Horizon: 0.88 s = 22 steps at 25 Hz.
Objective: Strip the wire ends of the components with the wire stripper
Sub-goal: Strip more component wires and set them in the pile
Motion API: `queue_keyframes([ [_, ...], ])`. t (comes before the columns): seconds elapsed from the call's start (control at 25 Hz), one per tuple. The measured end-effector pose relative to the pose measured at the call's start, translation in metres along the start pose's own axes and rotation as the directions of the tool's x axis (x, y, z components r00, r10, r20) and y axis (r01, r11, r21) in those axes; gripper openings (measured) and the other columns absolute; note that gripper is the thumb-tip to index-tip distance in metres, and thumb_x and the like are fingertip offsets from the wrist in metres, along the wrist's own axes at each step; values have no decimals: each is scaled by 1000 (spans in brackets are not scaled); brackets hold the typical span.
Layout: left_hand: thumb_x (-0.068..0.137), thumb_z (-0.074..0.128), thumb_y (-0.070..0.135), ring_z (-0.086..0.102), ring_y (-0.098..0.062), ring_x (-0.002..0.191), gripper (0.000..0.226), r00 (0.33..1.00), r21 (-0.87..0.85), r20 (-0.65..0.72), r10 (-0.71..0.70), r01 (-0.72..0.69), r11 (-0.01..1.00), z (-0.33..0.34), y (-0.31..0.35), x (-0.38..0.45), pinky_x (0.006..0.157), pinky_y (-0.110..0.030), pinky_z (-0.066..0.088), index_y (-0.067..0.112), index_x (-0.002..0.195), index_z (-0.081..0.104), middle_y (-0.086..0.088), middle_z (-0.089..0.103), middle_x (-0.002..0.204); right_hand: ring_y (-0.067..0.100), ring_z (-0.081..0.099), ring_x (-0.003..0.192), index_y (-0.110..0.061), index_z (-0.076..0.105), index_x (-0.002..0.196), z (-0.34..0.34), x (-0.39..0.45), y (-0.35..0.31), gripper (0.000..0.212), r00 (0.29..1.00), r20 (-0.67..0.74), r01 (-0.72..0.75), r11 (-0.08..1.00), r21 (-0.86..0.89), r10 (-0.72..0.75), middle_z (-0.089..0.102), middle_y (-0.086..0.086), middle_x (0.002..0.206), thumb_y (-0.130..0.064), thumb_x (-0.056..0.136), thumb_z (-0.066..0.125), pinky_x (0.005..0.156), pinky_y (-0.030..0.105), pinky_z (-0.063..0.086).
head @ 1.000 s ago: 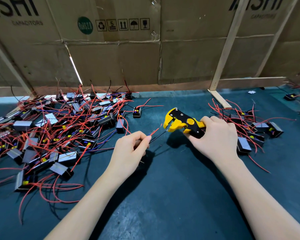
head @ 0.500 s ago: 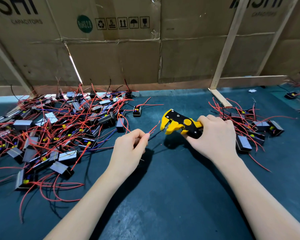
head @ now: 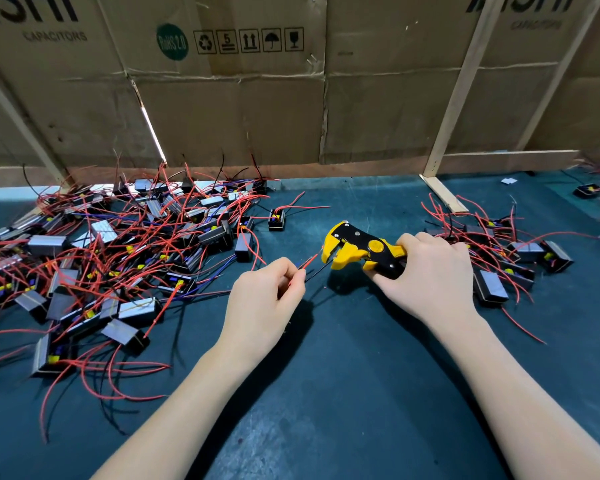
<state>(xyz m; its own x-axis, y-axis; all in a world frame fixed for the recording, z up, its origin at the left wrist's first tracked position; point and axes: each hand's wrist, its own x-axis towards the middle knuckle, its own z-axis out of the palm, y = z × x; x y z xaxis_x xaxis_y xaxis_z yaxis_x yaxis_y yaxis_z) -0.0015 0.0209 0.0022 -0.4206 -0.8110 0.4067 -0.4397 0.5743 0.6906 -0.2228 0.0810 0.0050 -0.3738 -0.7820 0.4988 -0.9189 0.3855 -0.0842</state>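
Note:
My left hand (head: 262,308) pinches the red wire (head: 309,261) and a thin black wire of a component that my fingers hide. The wire ends point up and right at the jaws of the yellow-and-black wire stripper (head: 359,251). My right hand (head: 430,275) grips the stripper's handles, with its jaws facing left and standing apart. The red wire tip sits right at the jaw mouth. A big pile of wired components (head: 118,258) lies to the left. A smaller pile of components (head: 513,261) lies behind my right hand.
The dark green mat (head: 343,375) covers the table. Cardboard sheets (head: 239,109) on wooden slats (head: 454,98) wall off the back. One lone component (head: 276,219) sits beyond the wires. More components (head: 586,190) lie at the far right.
The stripper has moved left toward the wire ends, and its jaws now meet the red wire tip. My left hand has stayed nearly where it was.

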Motion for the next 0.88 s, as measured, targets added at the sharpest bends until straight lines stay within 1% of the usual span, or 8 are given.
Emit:
queue_keyframes([
  [0.24,96,58,22,29,-18,51,31,1000,19,-9,-19,20,1000,0,1,0,54,-30,26,18,67,48,6,37,43,29,58,76,-18,57,76,-2,-1,-3,48,1000,0,11,999,39,-11,59,0,74,-65,70,63,71,36,28],
  [0.4,96,59,22,29,-18,52,30,1000,32,5,-2,2,999,1,1,0,55,-33,29,16,68,49,5,36,44,30,58,71,-20,50,67,-7,1,-1,47,1000,20,22,1000,-20,-22,57,0,68,-64,72,63,67,35,25],
  [0.52,95,59,21,29,-19,53,29,1000,23,11,10,-10,1000,1,1,0,55,-33,29,16,68,49,4,37,44,31,58,68,-21,47,61,-10,1,-1,47,999,18,31,998,-48,-30,57,2,64,-61,71,68,64,33,25],
  [0.64,95,59,22,29,-18,52,29,1000,17,17,24,-24,1000,0,1,0,55,-32,28,18,68,48,6,39,44,30,57,69,-20,50,59,-11,2,-1,49,999,41,-12,996,-88,16,48,-1,58,-66,70,65,58,29,24],
  [0.72,96,59,22,29,-18,52,29,999,17,22,34,-35,999,-1,0,0,55,-33,29,18,69,49,5,38,45,31,58,71,-19,53,59,-8,2,-1,50,998,49,-41,996,-77,45,42,-2,58,-66,71,64,56,29,24],
  [0.76,96,59,22,29,-19,53,29,999,17,24,36,-37,999,-1,0,0,56,-33,30,18,69,49,5,38,45,31,58,72,-19,52,60,-6,2,-1,49,998,38,-43,997,-59,45,42,-2,59,-65,71,65,57,29,25],
  [0.84,96,58,23,30,-20,53,28,999,16,26,35,-36,999,-2,-1,0,55,-34,30,17,70,50,4,38,45,31,59,78,-19,53,68,-3,2,-1,47,999,31,-17,999,-38,18,51,0,67,-65,72,64,60,32,29],
  [0.88,96,58,23,30,-20,53,28,999,14,25,34,-34,999,-2,-1,-1,55,-33,29,17,70,50,4,39,46,31,59,83,-17,55,75,-1,1,0,48,999,38,3,999,-47,-1,57,2,74,-65,72,63,66,35,32],
])
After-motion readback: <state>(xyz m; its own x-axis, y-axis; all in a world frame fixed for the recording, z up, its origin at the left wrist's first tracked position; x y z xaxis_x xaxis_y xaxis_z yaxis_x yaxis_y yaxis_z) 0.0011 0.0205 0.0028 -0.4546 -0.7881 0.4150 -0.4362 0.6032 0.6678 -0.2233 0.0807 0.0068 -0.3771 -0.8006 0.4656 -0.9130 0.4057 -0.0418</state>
